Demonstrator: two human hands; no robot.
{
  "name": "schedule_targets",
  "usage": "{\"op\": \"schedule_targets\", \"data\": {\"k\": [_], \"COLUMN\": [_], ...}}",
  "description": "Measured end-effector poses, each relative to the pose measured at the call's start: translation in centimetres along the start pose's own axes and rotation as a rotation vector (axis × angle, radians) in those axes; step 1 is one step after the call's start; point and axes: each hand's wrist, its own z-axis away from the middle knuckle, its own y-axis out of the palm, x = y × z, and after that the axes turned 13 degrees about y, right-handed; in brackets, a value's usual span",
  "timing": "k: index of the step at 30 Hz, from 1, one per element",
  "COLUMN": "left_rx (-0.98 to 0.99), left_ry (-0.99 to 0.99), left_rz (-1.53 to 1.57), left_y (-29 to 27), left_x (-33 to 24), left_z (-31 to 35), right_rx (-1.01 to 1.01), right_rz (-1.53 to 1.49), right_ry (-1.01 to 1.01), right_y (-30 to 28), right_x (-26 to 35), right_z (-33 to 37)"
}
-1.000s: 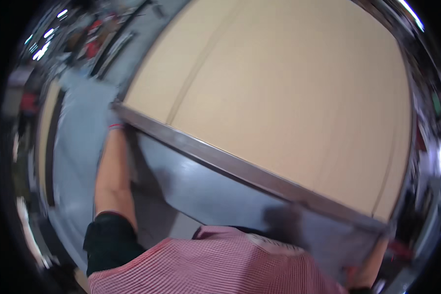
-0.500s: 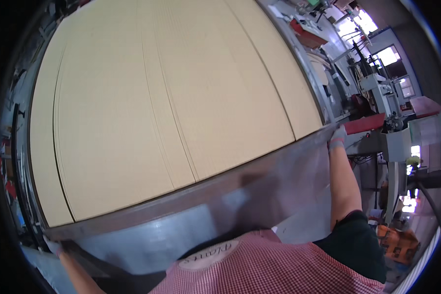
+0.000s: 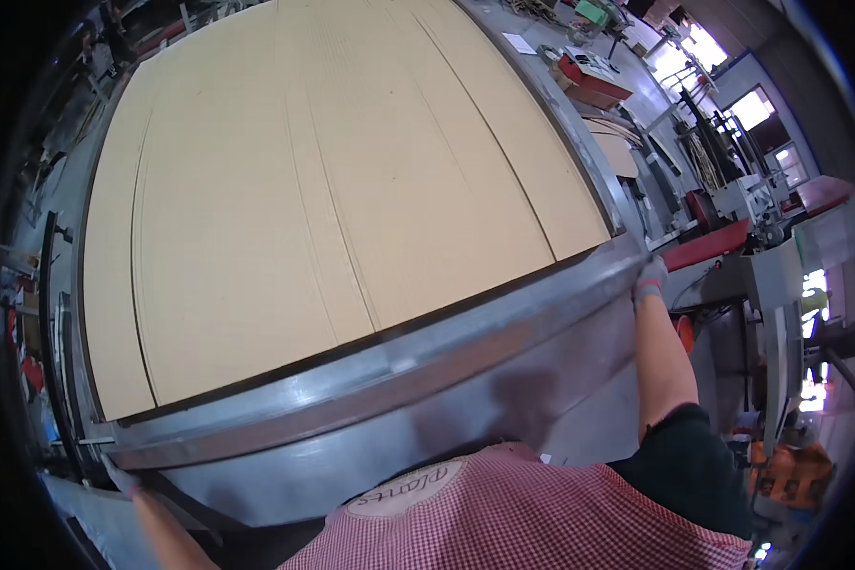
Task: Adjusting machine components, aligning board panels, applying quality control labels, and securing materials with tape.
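A large tan cardboard sheet point(image 3: 247, 209) with long lengthwise creases lies flat before me. Along its near side runs a wide metal panel point(image 3: 503, 318) with a bent edge, grey and brownish, reaching from one hand to the other. My right hand point(image 3: 650, 275), in a grey glove, is closed round the panel's right end. At the opposite end my left hand point(image 3: 123, 480), gloved too, holds the left corner; its fingers are partly hidden under the edge.
Right of the sheet runs a metal side rail point(image 3: 594, 180), with a red box point(image 3: 589, 84) beyond it. A red bar point(image 3: 703, 245) and a grey machine point(image 3: 774, 285) stand beside my right hand. At the left is a black upright bar point(image 3: 52, 323). An orange crate point(image 3: 793, 475) sits low on the right.
A broader strip of metal now shows between the cardboard's near edge and the panel's lip. The sheet's near edge lies farther from me. Both hands keep hold of the panel ends.
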Motion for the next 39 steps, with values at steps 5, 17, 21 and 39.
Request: {"op": "schedule_targets", "data": {"k": [5,17,21,39], "left_rx": [-0.110,0.035,-0.040,0.627], "left_ry": [0.022,0.168,0.113,0.613], "left_rz": [0.040,0.070,0.301,-0.999], "left_y": [-6.1,-8.7,-0.9,7.9], "left_x": [-5.0,0.5,-2.2,-5.4], "left_z": [6.4,0.8,2.1,-15.3], "right_rx": [0.168,0.753,0.696,0.658], "right_rz": [-0.386,-0.641,-0.548,0.371], "right_ry": [0.386,0.776,0.763,-0.283], "right_y": [-4.7,-6.1,-4.3,4.0], "right_x": [3.3,-1.1,2.2,26.5], "right_z": [12.4,0.3,0.0,15.6]}}
